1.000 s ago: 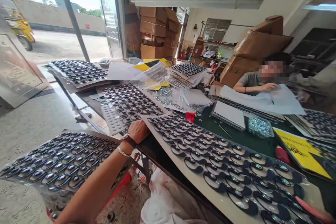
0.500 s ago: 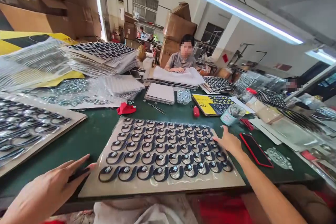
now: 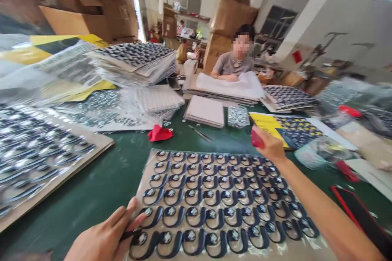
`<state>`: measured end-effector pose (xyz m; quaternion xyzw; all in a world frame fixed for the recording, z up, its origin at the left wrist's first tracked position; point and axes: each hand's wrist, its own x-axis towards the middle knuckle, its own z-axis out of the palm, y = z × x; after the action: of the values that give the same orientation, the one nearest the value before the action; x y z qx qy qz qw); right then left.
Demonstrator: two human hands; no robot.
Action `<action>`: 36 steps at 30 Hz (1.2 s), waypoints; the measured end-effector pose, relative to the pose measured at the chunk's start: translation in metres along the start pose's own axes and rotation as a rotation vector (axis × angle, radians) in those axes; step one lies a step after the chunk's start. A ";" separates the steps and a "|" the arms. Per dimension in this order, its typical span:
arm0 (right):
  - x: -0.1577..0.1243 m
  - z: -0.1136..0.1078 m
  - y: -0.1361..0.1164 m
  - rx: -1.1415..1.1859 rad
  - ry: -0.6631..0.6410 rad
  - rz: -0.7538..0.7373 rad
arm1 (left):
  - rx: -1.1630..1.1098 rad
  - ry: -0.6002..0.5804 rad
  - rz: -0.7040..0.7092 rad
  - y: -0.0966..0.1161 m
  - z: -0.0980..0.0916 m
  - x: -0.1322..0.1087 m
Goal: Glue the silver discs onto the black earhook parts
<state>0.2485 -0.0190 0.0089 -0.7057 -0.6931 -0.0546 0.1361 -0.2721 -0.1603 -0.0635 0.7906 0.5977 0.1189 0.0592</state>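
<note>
A cardboard sheet under clear film (image 3: pixel 143 183) lies in front of me, carrying rows of dark curled straps with shiny round studs (image 3: pixel 191 212). My left hand (image 3: pixel 101 230) is at its near left corner, fingers closed round a thin dark tool (image 3: pixel 128 234) that is mostly hidden. Its fingertips overlap the sheet's left edge. Beyond the far right corner, my right hand (image 3: pixel 271 144) grips a small red bottle-like object (image 3: pixel 257 138), partly covered by the fingers. Just past it lies a yellow and black printed sheet (image 3: pixel 266 128).
Another strap-covered sheet (image 3: pixel 102 142) lies at left. Tweezers (image 3: pixel 199 133), a red cloth (image 3: pixel 160 133), a clear tub of studs (image 3: pixel 238 117) and white cards (image 3: pixel 204 112) sit behind. A red-edged phone (image 3: pixel 361 216) and a tipped clear jar (image 3: pixel 309 153) are right. A co-worker (image 3: pixel 234 63) sits opposite.
My right hand has gone from the sheet's right edge to the small red object and taken hold of it. My left hand has come onto the sheet's left edge. The camera view has shifted.
</note>
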 end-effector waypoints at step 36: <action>0.059 0.071 -0.273 1.546 -0.467 0.009 | -0.161 0.282 0.719 0.000 -0.040 0.129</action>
<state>-0.0287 0.0571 -0.0116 -0.4080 -0.5424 0.5899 0.4375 -0.2497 -0.0382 -0.0098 0.9183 0.2736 0.2862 -0.0071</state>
